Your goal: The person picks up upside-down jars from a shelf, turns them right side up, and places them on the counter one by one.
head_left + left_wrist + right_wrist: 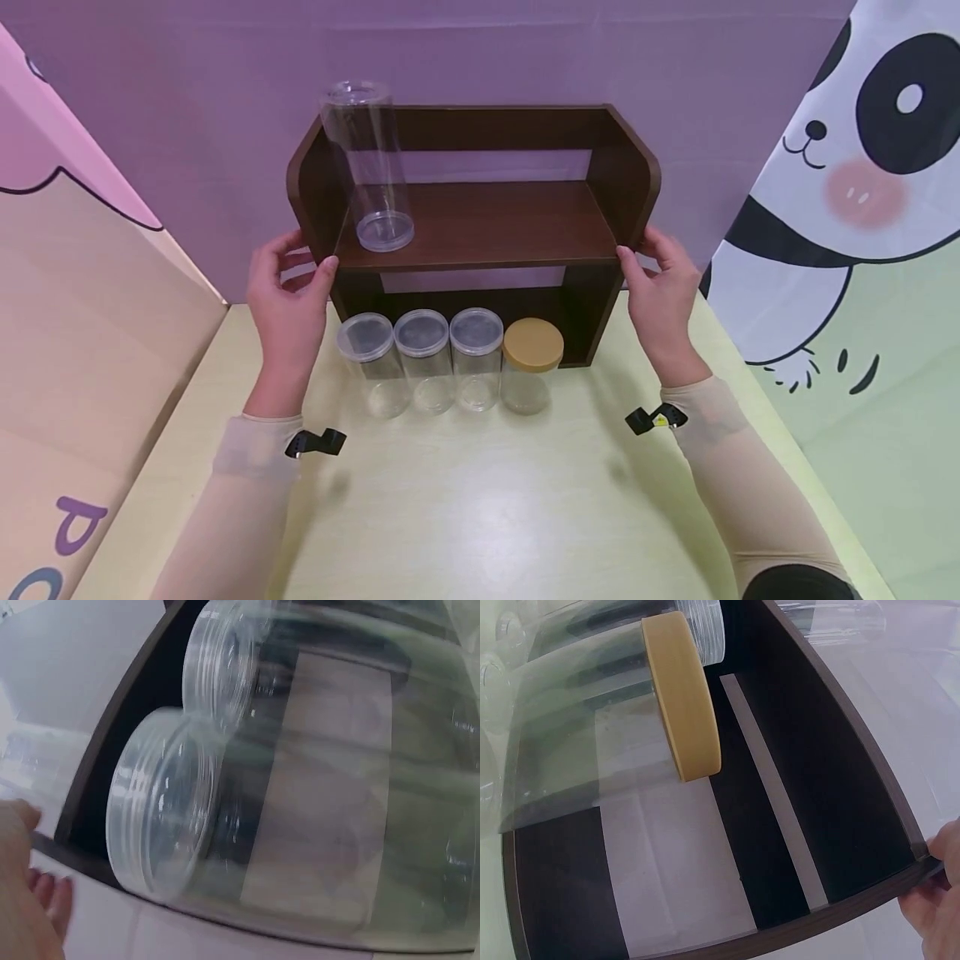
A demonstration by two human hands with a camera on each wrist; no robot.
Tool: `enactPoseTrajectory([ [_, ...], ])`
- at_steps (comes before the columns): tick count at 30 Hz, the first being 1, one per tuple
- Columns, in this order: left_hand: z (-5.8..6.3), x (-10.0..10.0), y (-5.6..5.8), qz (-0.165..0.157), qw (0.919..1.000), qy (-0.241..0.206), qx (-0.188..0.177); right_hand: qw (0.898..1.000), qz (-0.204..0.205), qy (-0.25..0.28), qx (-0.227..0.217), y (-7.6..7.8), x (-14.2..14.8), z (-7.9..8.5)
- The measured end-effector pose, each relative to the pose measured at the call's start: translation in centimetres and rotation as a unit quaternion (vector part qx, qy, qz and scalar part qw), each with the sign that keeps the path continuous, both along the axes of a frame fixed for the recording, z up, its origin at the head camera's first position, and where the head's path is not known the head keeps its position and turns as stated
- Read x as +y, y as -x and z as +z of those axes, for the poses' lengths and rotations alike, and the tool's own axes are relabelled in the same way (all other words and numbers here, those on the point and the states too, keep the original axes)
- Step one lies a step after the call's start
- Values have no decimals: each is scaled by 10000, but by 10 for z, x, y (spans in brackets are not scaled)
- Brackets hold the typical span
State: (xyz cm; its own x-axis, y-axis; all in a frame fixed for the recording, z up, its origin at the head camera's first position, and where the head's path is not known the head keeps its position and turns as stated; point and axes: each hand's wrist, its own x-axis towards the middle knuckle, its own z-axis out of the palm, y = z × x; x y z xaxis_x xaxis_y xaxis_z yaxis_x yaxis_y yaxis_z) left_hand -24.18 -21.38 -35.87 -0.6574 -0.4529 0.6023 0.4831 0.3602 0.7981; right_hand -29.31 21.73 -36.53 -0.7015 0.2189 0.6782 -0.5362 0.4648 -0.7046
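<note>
A dark brown two-tier wooden shelf (495,221) stands at the back of the table. My left hand (287,312) grips its left side panel near the middle board, thumb in front and fingers on the outer side. On the opposite panel, my right hand (663,304) pinches the edge at about the same height; the right wrist view shows its fingertips (919,907) at the rim. A tall clear jar (375,167) stands at the left end of the upper board. In front of the lower tier is a row of clear jars, one with a tan lid (533,344).
Three jars with translucent lids, left (365,337), middle (422,333) and right (476,331), stand close together beside the tan-lidded one. The pale wooden table (480,508) extends toward me. Printed fabric panels (877,275) rise at both sides, with a purple backdrop (495,58) behind.
</note>
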Motion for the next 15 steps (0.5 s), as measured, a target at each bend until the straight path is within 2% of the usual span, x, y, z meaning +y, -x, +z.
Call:
enactPoseTrajectory([
  [4, 0, 11, -5, 147, 9951, -66, 979, 10000, 54, -2, 56, -2, -2, 0],
  [6, 0, 17, -5, 45, 9922, 142, 1240, 9999, 41, 3, 95, -3, -3, 1],
  [8, 1, 24, -6, -165, 9914, 474, 1208, 9999, 2, 17, 107, -3, -3, 2],
  [11, 4, 35, -7, -345, 9884, 1152, 931, 9999, -27, 30, 104, -2, -3, 2],
  [15, 10, 43, -1, -236, 9804, 1854, 618, 9999, -57, -1, 93, -1, -2, 1],
])
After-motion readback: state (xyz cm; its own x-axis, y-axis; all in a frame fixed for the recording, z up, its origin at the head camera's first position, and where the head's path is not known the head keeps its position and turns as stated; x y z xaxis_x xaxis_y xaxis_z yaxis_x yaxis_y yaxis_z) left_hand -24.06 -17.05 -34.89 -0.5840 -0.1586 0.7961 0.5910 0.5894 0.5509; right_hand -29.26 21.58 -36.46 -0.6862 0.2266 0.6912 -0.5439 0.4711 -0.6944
